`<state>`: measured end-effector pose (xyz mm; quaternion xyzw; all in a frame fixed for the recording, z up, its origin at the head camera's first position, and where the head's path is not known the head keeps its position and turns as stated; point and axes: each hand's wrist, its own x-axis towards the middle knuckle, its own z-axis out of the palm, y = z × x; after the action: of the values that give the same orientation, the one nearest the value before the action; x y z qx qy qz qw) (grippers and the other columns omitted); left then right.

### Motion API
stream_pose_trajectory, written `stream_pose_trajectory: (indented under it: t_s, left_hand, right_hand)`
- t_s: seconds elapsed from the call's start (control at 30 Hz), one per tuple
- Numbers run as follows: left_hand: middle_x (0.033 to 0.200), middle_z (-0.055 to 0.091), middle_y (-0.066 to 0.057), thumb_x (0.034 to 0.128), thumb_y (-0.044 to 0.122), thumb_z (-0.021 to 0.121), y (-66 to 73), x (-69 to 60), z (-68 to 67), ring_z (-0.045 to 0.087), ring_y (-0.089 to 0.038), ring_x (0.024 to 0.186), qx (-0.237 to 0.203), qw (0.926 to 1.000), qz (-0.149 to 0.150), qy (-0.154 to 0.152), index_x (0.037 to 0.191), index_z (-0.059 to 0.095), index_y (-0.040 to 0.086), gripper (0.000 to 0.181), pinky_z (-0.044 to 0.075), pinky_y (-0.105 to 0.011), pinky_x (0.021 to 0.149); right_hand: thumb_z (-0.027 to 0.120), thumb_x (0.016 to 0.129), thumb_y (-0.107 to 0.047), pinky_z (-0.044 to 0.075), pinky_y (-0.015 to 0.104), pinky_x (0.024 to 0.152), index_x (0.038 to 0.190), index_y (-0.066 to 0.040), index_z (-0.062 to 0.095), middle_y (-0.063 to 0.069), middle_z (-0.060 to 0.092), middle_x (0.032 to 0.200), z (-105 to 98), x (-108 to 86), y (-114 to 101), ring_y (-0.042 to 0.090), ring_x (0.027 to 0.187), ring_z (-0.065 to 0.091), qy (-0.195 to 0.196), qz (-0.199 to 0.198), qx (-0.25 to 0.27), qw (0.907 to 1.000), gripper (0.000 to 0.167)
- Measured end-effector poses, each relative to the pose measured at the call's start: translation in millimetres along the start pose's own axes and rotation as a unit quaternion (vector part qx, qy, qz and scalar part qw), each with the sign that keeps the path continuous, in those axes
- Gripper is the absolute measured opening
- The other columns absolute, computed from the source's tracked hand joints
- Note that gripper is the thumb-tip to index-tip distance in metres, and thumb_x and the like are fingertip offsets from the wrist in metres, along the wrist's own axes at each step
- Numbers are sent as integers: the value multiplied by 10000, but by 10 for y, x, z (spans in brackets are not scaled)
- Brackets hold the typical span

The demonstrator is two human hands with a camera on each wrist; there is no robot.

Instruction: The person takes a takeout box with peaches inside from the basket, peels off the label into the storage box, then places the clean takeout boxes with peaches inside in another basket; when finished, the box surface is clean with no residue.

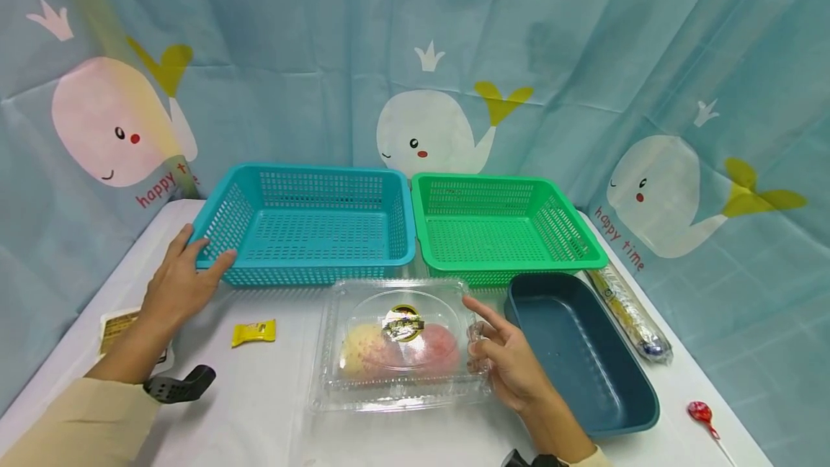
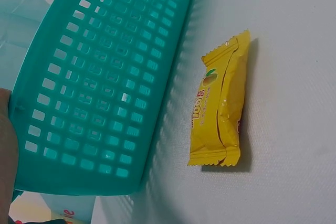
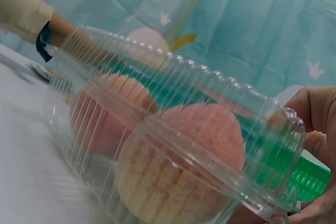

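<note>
The clear, ridged plastic clamshell box sits at the front of the white worktop, before the blue and green baskets, with two round pink-and-yellow fruits inside. The right hand pinches its right edge, the index finger pointing out loosely along the side. The left hand spreads its thumb and fingers about the front left corner of the blue perforated plastic basket; whether those fingers curl under the rim is hidden.

The right hand's hold is one-sided, and the thin walls look likely to flex, so a good grip takes lid and base together and presses only lightly. A palm or second hand beneath the far end would probably stop the box sagging and the fruits rolling. Whether the whole base touches the worktop is hard to tell, so any lift or slide is best slow and level.

The deep navy oblong tub stands just beside the right hand, and the green perforated plastic basket just behind the box: the knuckles need watching there. On the left, light pressure at the basket corner should steady it, clear of the small yellow wrapped packet.
</note>
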<state>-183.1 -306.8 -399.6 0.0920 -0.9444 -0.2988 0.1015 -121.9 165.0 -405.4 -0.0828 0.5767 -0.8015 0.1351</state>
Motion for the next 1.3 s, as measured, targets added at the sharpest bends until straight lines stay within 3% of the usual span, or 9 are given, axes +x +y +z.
stream_pose_trajectory:
  t_s: [0.43, 0.83, 0.97, 1.1, 1.3]
  left_hand:
    - [1583, -83, -182, 972, 562, 403, 9, 11, 2, 90, -552, 1353, 46, 9999, -86, 48, 1470, 218, -89, 841, 186, -763, 940]
    - [1572, -35, -230, 975, 538, 425, 37, -18, -42, 79, -545, 1359, 9, 10000, 55, 77, 1470, 211, -94, 831, 199, -759, 937]
    - [1575, 4, -226, 966, 503, 470, 140, -85, -108, 53, -544, 1367, 83, 9990, 192, 396, 1484, 230, -59, 800, 188, -779, 907]
    - [1592, 35, -169, 956, 453, 515, 337, -206, -194, 25, -508, 1391, 68, 9956, 472, 805, 1498, 279, 10, 739, 192, -797, 870]
    - [1589, 87, -165, 956, 344, 578, 680, -435, -306, 69, -479, 1402, -392, 9888, 1020, 1013, 1510, 304, 71, 675, 220, -800, 869]
  right_hand:
    - [528, 769, 170, 427, 197, 522, 1471, -1, 351, 129, 352, 969, -59, 56, 102, 124, 668, 430, 114, 118, -40, 9999, 744]
    - [543, 796, 121, 387, 165, 486, 1448, -69, 438, 139, 388, 981, -79, 43, 140, 117, 672, 410, 411, 203, -718, 9964, 687]
    - [548, 820, 107, 371, 163, 468, 1449, -83, 440, 132, 373, 977, -73, 35, 161, 92, 601, 375, 397, 138, -758, 9962, 666]
    - [548, 821, 105, 363, 163, 464, 1438, -97, 462, 137, 365, 981, -67, 33, 174, 85, 584, 358, 454, 63, -754, 9961, 656]
    - [558, 817, 103, 358, 178, 462, 1414, -122, 502, 143, 366, 977, -57, 43, 180, 98, 602, 360, 617, 18, -869, 9943, 641]
